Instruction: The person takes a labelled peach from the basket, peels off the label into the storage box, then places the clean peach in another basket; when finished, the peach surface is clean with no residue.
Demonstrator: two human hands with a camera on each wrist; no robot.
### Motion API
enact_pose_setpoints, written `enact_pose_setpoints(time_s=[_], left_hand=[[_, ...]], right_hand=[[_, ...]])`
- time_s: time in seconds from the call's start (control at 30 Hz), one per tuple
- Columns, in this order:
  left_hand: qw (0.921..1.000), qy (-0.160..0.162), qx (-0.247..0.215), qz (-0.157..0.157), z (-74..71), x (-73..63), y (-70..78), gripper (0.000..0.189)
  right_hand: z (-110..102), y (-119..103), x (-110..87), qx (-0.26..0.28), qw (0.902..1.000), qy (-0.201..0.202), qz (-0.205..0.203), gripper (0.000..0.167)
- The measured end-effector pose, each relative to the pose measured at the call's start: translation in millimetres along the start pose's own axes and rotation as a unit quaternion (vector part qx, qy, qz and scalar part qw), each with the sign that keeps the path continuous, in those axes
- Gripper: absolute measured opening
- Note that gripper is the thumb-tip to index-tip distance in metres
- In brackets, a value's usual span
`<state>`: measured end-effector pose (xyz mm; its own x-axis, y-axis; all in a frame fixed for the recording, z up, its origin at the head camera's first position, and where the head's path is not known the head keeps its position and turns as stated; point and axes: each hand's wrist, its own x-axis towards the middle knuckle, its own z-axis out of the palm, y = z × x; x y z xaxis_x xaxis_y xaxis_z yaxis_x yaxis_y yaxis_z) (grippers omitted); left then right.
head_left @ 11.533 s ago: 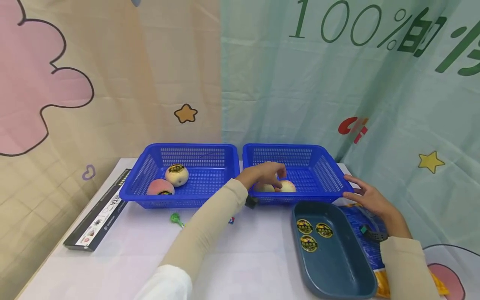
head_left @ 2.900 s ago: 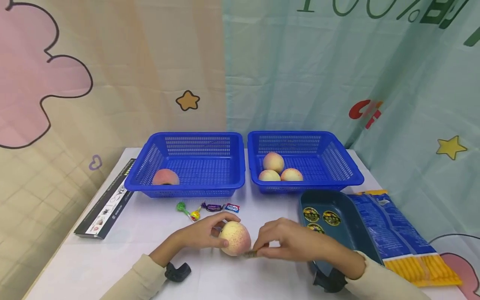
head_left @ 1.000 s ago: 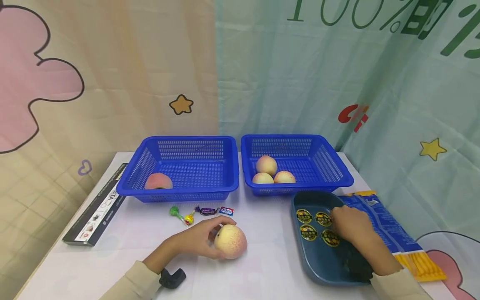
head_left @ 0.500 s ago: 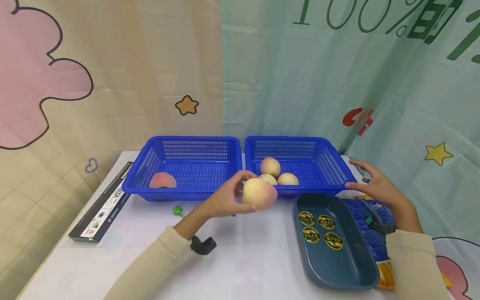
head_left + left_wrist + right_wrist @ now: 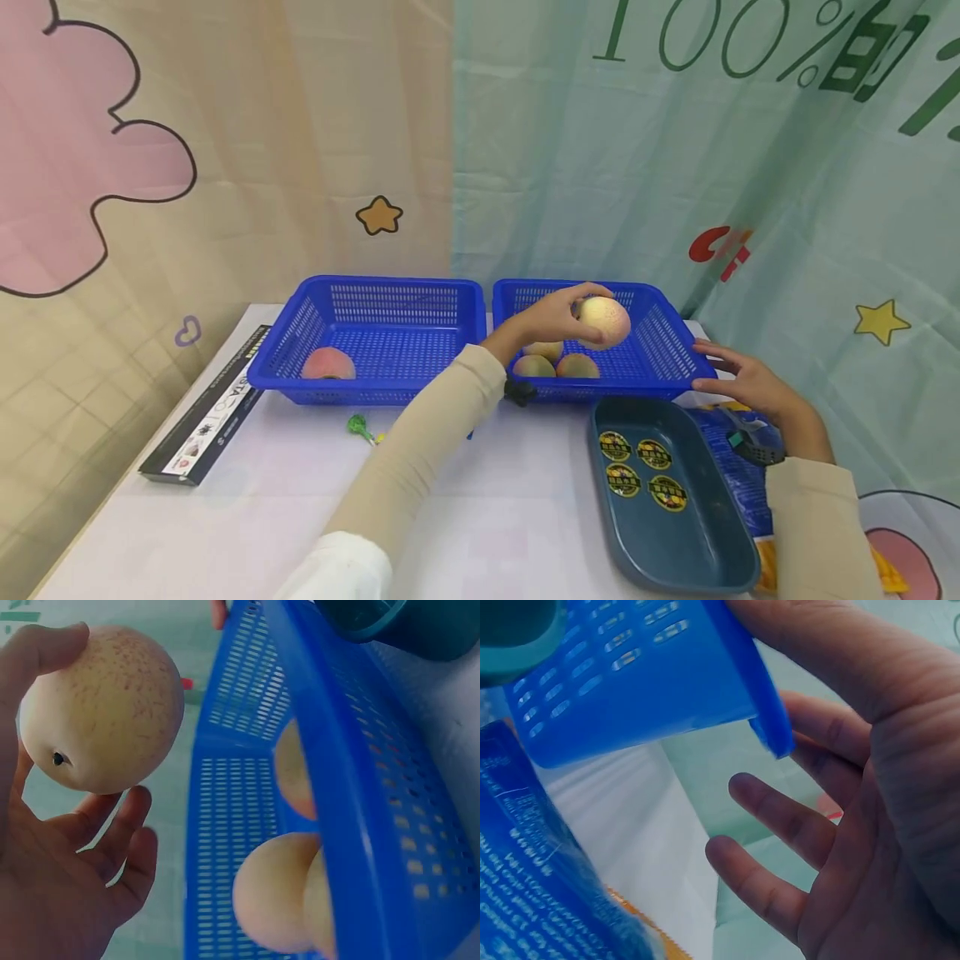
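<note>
My left hand (image 5: 552, 319) holds a pale, speckled peach (image 5: 604, 322) between thumb and fingers, above the right blue basket (image 5: 517, 293). In the left wrist view the peach (image 5: 105, 712) shows a small dark stem hole and sits apart from the basket. Three more peaches (image 5: 578, 366) lie together in that basket's near left part. My right hand (image 5: 753, 385) is at the basket's right rim. In the right wrist view its thumb and forefinger stand on either side of the rim (image 5: 772, 720), while the other fingers spread loosely.
The left blue basket (image 5: 480, 367) holds a pinkish peach (image 5: 328, 363). A dark teal tray (image 5: 697, 533) with several round stickers (image 5: 667, 492) stands in front, beside a blue and yellow packet (image 5: 738, 475). A long box (image 5: 202, 417) lies left. A green lollipop (image 5: 358, 425) lies near my left sleeve.
My left hand has carried the peach from the table up and right over the right basket. My right hand has left the tray for the basket's rim, and one more sticker lies in the tray.
</note>
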<state>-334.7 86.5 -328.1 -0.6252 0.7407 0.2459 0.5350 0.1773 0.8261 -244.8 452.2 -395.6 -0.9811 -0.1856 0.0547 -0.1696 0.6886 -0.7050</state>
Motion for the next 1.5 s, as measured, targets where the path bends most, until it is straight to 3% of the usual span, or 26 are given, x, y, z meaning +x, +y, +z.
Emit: enact_pose_setpoints(time_s=[0.13,0.23,0.33,0.47,0.53,0.77,0.9,1.17,1.23,1.43,1.5], left_hand=[[0.9985,-0.006,0.035,-0.042,18.0,18.8,-9.2,0.064],[0.9941,-0.034,0.079,-0.067,31.2,28.2,-13.0,0.063],[0.9836,-0.083,0.144,-0.070,40.0,35.2,-10.2,0.063],[0.9632,-0.141,0.223,-0.054,44.1,40.4,-2.4,0.065],[0.9575,-0.157,0.236,-0.055,44.9,40.6,0.9,0.065],[0.9492,-0.202,0.231,-0.070,46.5,40.4,5.9,0.061],[0.9433,-0.208,0.250,-0.064,46.2,38.8,4.8,0.061],[0.9392,-0.175,0.286,-0.075,47.0,33.3,-7.0,0.061],[0.9304,-0.177,0.312,-0.078,49.4,33.5,-8.0,0.057],[0.8876,-0.204,0.404,-0.087,59.2,35.2,-8.7,0.052],[0.8791,-0.206,0.420,-0.091,61.2,35.9,-8.4,0.054]], right_hand=[[1,6,-1.2,0.007,0.9999,0.007,-0.007,0.082],[3,13,-2.7,0.009,0.9999,0.014,-0.002,0.080],[4,16,-5.1,0.012,0.9997,0.021,0.003,0.079],[3,15,-8.6,0.017,0.9995,0.025,0.003,0.078],[3,14,-9.9,0.023,0.9994,0.027,0.002,0.078],[4,13,-11.6,0.041,0.9990,0.018,0.003,0.075],[8,11,-9.2,0.051,0.9985,0.016,0.007,0.077],[18,13,-3.2,0.067,0.9969,0.025,0.035,0.085],[18,15,-2.6,0.065,0.9968,0.028,0.037,0.085],[16,16,-2.1,0.069,0.9966,0.025,0.037,0.084],[15,16,-2.3,0.071,0.9964,0.024,0.038,0.084]])
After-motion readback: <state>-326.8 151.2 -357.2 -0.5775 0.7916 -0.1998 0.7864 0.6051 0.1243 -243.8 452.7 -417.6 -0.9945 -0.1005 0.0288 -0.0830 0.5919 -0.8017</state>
